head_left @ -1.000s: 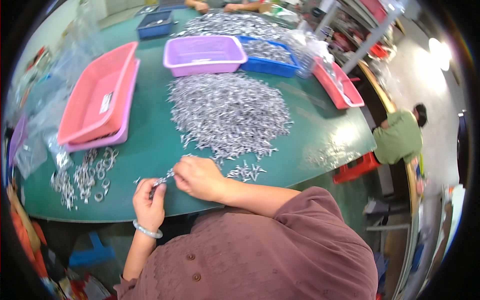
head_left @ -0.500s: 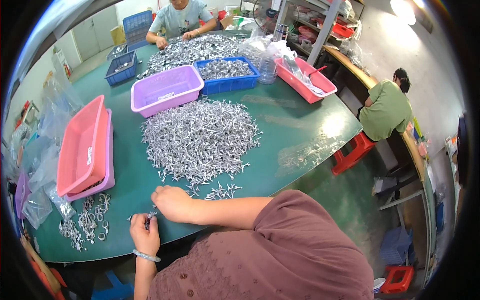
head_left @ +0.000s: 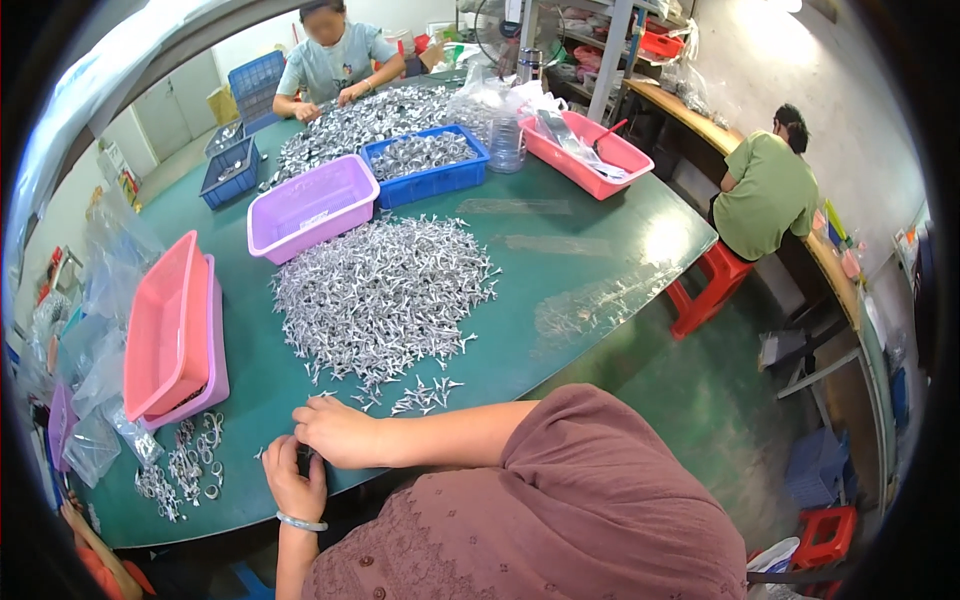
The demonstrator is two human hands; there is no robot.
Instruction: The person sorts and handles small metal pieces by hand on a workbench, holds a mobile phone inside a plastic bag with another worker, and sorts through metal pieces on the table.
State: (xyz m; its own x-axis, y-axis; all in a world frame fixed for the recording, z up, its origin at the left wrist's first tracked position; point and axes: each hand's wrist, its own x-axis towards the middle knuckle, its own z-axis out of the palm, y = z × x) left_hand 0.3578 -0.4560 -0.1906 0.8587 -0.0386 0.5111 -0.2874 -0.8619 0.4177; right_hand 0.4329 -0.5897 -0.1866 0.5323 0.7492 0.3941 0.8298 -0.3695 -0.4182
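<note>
My left hand, a pale bangle at its wrist, is curled at the near edge of the green table. Its fingers close around small grey metal pieces, now mostly covered. Against it my right hand is bent over with fingertips drawn together; whatever they pinch is hidden. Just beyond lies a large pile of small Y-shaped silver metal parts, with a little separate cluster of the same parts on its near side. Left of my hands are several ring-handled metal pieces in loose rows.
Stacked pink and purple trays stand at left, near clear plastic bags. A purple tray, a blue tray of metal parts and a red tray line the far side. One person works opposite; another sits at right.
My right hand has come down onto my left, covering the pieces that showed there. The whole view has shifted slightly. The person opposite still handles parts at the far pile.
</note>
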